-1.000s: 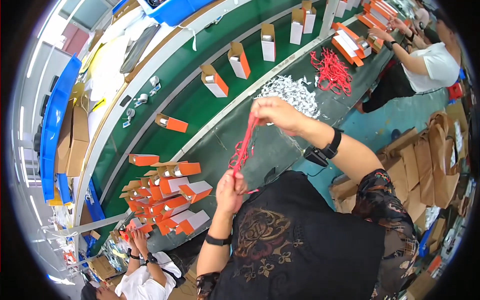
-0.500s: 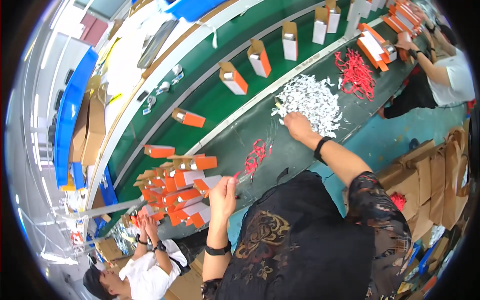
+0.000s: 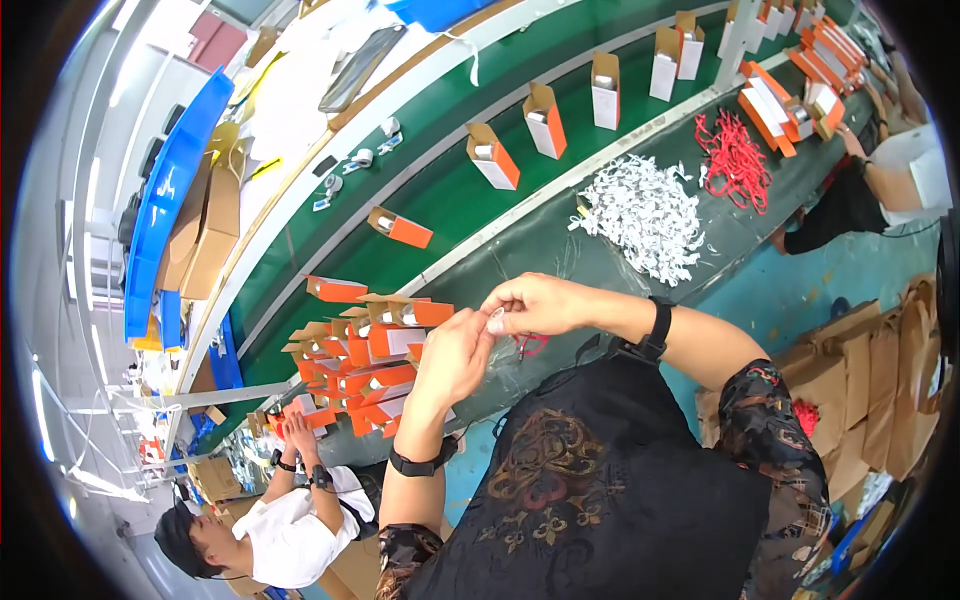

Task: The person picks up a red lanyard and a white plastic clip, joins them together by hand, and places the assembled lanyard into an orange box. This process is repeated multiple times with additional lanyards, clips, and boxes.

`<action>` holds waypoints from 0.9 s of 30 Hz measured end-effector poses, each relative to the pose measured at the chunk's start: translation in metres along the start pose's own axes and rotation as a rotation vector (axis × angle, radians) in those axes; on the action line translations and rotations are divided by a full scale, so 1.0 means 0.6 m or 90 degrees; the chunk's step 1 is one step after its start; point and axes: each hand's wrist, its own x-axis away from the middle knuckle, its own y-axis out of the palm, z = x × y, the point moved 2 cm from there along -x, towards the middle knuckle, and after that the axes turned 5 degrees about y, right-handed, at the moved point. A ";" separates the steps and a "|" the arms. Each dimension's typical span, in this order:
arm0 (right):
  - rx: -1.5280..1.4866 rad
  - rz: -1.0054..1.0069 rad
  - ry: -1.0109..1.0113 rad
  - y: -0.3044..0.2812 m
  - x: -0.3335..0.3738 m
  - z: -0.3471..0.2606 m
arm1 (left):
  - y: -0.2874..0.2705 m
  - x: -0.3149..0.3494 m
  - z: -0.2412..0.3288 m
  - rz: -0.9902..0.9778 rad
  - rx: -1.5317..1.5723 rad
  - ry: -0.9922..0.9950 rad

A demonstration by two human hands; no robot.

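Observation:
My left hand (image 3: 455, 358) is closed, its fingertips meeting those of my right hand (image 3: 537, 305) over the near side of the bench. A small white piece (image 3: 497, 314) is pinched in my right fingers, like those in the heap of small white pieces (image 3: 640, 215) beyond. The red cord that my left hand held a moment ago is covered by the fingers. Just behind the right hand, a few loose red cords (image 3: 530, 345) lie on the dark bench top, partly hidden. Left of my hands stand several open orange-and-white boxes (image 3: 365, 350), packed close together.
A pile of red cords (image 3: 735, 165) lies past the white heap. More open boxes (image 3: 545, 120) stand along the green conveyor (image 3: 440, 240). One co-worker (image 3: 300, 530) is at the lower left, another (image 3: 890, 180) at the far right. Brown cartons (image 3: 850, 370) stand behind me at right.
My right hand has left the white heap and come back left to my left hand, bringing a small white piece. The view has shifted slightly.

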 end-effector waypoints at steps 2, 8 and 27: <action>-0.015 -0.012 0.039 0.009 0.000 0.001 | -0.001 0.002 -0.003 0.021 0.011 0.005; 0.157 0.035 0.017 0.026 0.005 -0.015 | 0.010 0.021 -0.050 0.092 -0.053 0.014; 0.587 0.361 -0.374 0.026 -0.023 -0.096 | 0.058 0.063 -0.021 0.275 0.438 -0.105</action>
